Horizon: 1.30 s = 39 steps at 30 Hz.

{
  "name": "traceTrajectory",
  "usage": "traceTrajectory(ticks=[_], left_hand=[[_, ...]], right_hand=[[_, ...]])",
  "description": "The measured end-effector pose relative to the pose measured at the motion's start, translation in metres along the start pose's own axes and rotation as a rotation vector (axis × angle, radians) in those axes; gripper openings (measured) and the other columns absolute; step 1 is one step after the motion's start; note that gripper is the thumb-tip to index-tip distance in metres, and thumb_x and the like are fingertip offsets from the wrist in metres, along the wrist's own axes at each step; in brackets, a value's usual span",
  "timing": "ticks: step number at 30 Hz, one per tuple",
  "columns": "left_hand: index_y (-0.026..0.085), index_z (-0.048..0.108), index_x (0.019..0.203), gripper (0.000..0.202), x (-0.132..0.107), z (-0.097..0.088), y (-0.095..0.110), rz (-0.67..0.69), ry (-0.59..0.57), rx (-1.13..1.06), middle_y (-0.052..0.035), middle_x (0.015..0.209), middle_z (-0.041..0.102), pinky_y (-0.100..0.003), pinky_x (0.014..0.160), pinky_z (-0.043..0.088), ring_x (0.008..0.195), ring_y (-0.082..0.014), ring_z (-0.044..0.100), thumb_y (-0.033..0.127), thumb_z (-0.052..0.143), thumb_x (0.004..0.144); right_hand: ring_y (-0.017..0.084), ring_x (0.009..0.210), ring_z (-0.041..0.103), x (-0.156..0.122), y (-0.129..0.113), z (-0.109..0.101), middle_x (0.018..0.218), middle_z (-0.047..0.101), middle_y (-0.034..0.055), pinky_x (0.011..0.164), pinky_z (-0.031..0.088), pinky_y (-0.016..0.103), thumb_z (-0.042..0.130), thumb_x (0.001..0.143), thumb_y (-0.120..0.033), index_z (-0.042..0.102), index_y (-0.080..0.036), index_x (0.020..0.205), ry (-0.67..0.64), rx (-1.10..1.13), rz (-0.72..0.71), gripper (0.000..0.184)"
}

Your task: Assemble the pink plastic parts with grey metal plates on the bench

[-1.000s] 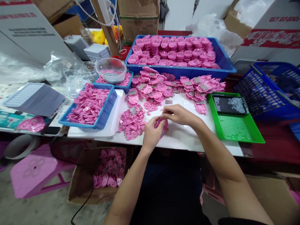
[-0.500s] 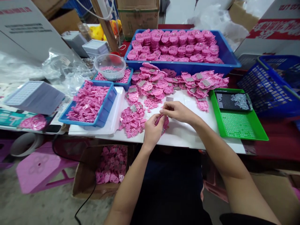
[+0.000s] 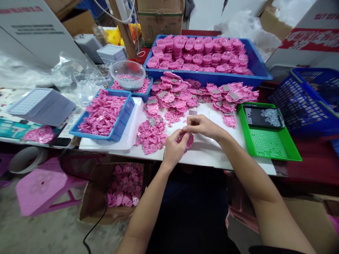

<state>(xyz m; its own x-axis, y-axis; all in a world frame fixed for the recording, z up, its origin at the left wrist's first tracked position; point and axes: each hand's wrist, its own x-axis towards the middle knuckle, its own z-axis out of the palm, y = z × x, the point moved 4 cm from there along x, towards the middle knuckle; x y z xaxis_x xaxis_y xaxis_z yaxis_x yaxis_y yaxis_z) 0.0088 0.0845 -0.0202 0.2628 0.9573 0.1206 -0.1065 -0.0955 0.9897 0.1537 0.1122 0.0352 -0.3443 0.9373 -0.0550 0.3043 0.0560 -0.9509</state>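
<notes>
My left hand (image 3: 174, 146) is closed on a pink plastic part (image 3: 189, 141), held just above the white table (image 3: 209, 151). Touching the same part from above, my right hand (image 3: 200, 126) has thumb and fingertips pinched together; whatever small piece may be in that pinch is hidden. Left of my hands lies a heap of small pink pieces (image 3: 151, 135). Behind them are tiny pink pegs (image 3: 173, 116) and a pile of larger pink shells (image 3: 176, 93), some carrying grey plates. A loose grey plate (image 3: 192, 112) rests just beyond my right hand.
A blue bin (image 3: 261, 72) of stacked pink parts stands at the back. To the left are a blue tray (image 3: 123, 121) of pink pieces and a clear bowl (image 3: 141, 72). A green tray (image 3: 293, 150) sits right, near a blue basket (image 3: 288, 102). Below is a carton (image 3: 88, 204).
The camera view has shifted slightly. Both hands stay together at the pink part, with only a small change in finger position.
</notes>
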Motion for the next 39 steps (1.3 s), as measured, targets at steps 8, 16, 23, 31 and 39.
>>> traceTrajectory(ticks=[8, 16, 23, 31, 39], left_hand=[[0.019, 0.072, 0.093, 0.028, 0.001, 0.002, 0.004, -0.083, -0.068, -0.135, -0.0035, 0.086, 0.069, -0.026, 0.059, 0.064, 0.075, -0.0155, 0.065, 0.047, 0.069, 0.088], [0.017, 0.071, 0.091, 0.030, 0.004, 0.006, 0.002, -0.169, -0.077, -0.171, -0.0026, 0.081, 0.069, -0.031, 0.058, 0.066, 0.066, -0.0146, 0.067, 0.047, 0.072, 0.085], [0.015, 0.072, 0.088, 0.025, 0.006, 0.004, -0.002, -0.160, -0.038, -0.154, -0.0013, 0.073, 0.069, -0.033, 0.060, 0.066, 0.054, -0.0135, 0.066, 0.040, 0.067, 0.088], [0.017, 0.072, 0.093, 0.032, 0.006, 0.003, 0.000, -0.134, -0.035, -0.136, -0.0042, 0.082, 0.072, -0.028, 0.056, 0.063, 0.063, -0.0155, 0.068, 0.048, 0.069, 0.088], [0.019, 0.072, 0.091, 0.030, 0.004, 0.002, 0.002, -0.080, 0.000, -0.088, -0.0034, 0.084, 0.069, -0.024, 0.062, 0.060, 0.076, -0.0155, 0.066, 0.048, 0.067, 0.090]], right_hand=[[0.009, 0.059, 0.044, 0.000, -0.007, -0.013, 0.064, 0.051, -0.0042, 0.056, 0.031, 0.024, 0.068, 0.091, -0.055, 0.058, -0.016, 0.077, -0.163, -0.183, 0.002, 0.042], [0.015, 0.078, 0.057, 0.053, -0.059, 0.019, 0.091, 0.069, 0.0052, 0.072, 0.038, 0.026, 0.061, 0.095, -0.022, 0.066, -0.015, 0.097, -0.133, -0.735, -0.153, 0.008], [0.021, 0.081, 0.063, 0.095, -0.050, 0.073, 0.101, 0.071, 0.0160, 0.061, 0.031, 0.028, 0.056, 0.092, -0.009, 0.064, -0.011, 0.112, -0.326, -1.213, -0.059, 0.021], [0.021, 0.073, 0.058, 0.087, -0.048, 0.045, 0.093, 0.072, 0.0150, 0.061, 0.030, 0.029, 0.050, 0.094, -0.014, 0.063, -0.012, 0.113, -0.192, -1.125, -0.029, 0.024], [0.016, 0.072, 0.059, 0.011, -0.028, -0.025, 0.085, 0.068, 0.0045, 0.069, 0.044, 0.029, 0.050, 0.093, -0.019, 0.073, -0.017, 0.109, 0.237, -0.465, -0.057, 0.028]])
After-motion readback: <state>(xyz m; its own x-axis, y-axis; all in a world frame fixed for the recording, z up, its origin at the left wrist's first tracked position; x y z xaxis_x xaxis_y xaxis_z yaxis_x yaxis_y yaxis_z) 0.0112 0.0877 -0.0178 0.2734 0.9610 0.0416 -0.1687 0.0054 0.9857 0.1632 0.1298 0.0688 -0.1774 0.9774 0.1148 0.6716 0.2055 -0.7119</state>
